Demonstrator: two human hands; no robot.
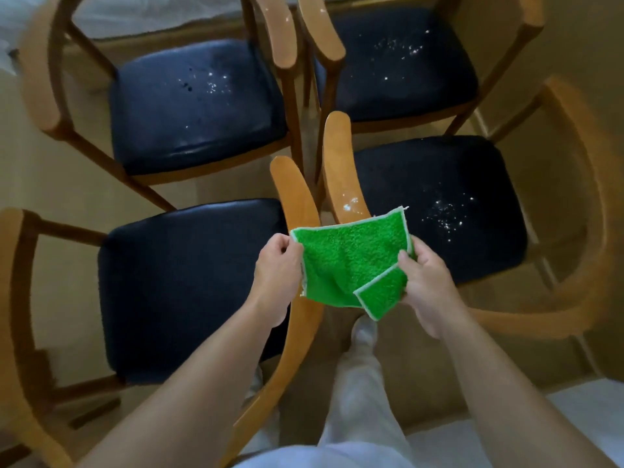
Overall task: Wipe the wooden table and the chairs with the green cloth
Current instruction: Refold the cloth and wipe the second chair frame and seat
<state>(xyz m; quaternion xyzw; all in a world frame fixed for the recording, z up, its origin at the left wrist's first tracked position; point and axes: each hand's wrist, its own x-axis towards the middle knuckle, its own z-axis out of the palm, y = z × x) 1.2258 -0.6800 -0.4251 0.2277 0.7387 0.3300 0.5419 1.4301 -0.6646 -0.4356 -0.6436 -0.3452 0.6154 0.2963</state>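
Both hands hold the green cloth (351,261) spread in the air between the two near chairs. Left hand (278,261) pinches the cloth's left edge between thumb and curled fingers; right hand (422,278) grips the right edge, its thumb on top, with the near right corner folded up over the face. Held this way, the cloth looks as if it is being opened out or refolded to offer a fresh face, not yet pressed to any surface.

Four wooden chairs with dark padded seats stand below. The near left seat (189,285) shows no specks and reads as wiped. The near right seat (439,211) carries a scatter of white crumbs just right of the cloth, and its armrest (341,184), directly beyond the cloth, has white spots too. The far left seat (199,103) and far right seat (398,62) are speckled as well. No table top is clearly in view. My judgement: the near right chair is the next to wipe.
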